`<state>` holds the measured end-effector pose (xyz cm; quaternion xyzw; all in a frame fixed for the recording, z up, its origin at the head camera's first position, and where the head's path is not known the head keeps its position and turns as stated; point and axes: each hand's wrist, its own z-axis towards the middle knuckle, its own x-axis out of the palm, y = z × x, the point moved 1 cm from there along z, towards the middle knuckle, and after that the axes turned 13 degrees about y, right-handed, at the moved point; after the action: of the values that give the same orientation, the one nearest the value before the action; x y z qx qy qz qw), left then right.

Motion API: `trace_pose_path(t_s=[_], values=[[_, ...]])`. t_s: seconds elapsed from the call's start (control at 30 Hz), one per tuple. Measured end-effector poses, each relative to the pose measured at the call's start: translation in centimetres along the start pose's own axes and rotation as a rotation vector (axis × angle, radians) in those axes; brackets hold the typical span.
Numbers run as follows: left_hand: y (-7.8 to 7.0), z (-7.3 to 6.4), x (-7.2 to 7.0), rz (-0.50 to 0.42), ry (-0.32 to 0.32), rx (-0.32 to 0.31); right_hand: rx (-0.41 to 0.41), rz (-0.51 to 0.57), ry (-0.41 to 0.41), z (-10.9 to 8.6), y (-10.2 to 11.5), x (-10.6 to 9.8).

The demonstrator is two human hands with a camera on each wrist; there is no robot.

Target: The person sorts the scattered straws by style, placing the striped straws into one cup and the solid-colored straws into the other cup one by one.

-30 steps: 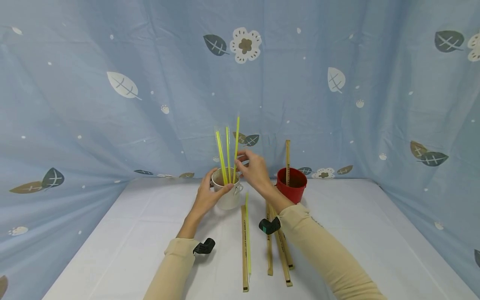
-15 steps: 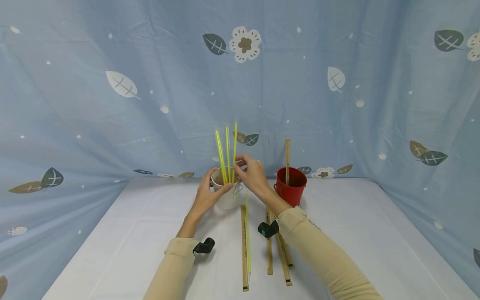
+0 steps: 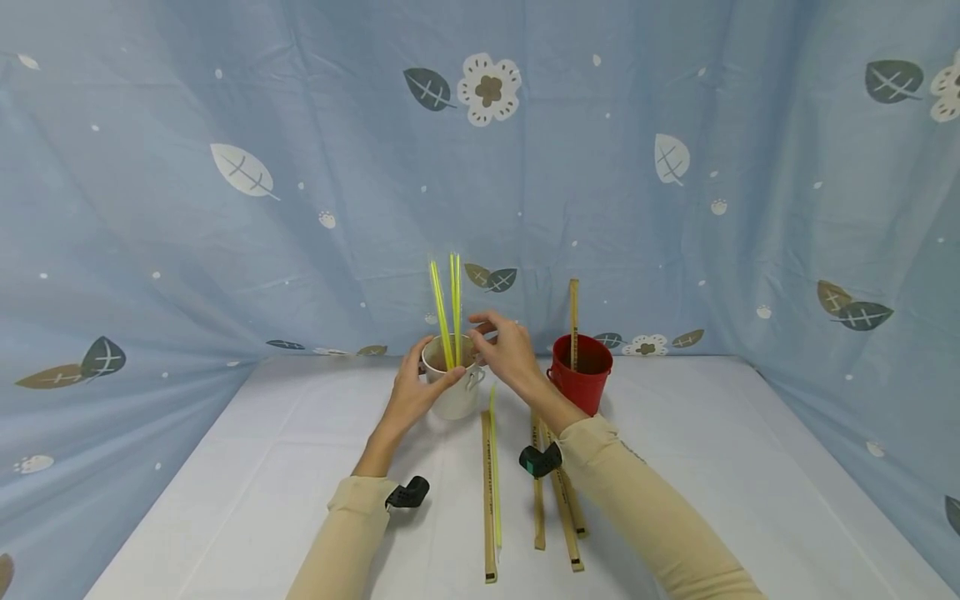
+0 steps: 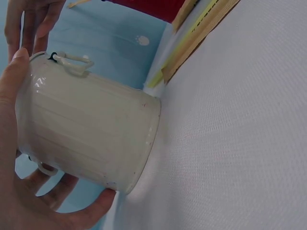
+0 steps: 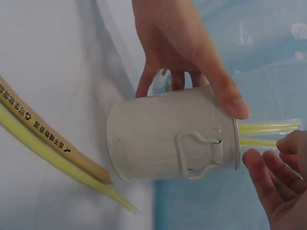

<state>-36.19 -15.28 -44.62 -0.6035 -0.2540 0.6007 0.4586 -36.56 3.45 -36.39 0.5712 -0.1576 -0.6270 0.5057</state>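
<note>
My left hand (image 3: pixel 411 393) grips a small white metal bucket (image 3: pixel 453 404), thumb at the rim and fingers round its far side. Several yellow straws (image 3: pixel 441 308) in clear wrappers stand in the bucket, leaning to the left and back. Just right of the rim, my right hand (image 3: pixel 508 350) holds nothing. In the right wrist view its thumb and fingers are apart, close beside the yellow straws (image 5: pixel 268 128). On the white cloth in front lie another yellow straw (image 3: pixel 496 483) and a brown paper-wrapped straw (image 3: pixel 488 500), side by side.
A red bucket (image 3: pixel 583 387) to the right has one brown paper-wrapped straw (image 3: pixel 574 317) upright in it. More brown paper-wrapped straws (image 3: pixel 564 525) lie in front of it, partly beneath the right forearm. A patterned blue curtain (image 3: pixel 637 233) hangs behind the table.
My right hand lowered a yellow straw into the white bucket and let it go. That straw now leans left against the others. The left hand has kept its hold.
</note>
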Motion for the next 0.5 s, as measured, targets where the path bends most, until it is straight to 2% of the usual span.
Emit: trace_pose_path(t_s=[0.27,0.5], values=[[0.2,0.1,0.1,-0.007,-0.006,0.009,-0.041,0.037,0.000,-1.6,-0.6,-0.6],[0.2,0.1,0.1,0.000,-0.013,0.012,-0.035,0.027,0.060,-4.0,-1.5,-0.4]])
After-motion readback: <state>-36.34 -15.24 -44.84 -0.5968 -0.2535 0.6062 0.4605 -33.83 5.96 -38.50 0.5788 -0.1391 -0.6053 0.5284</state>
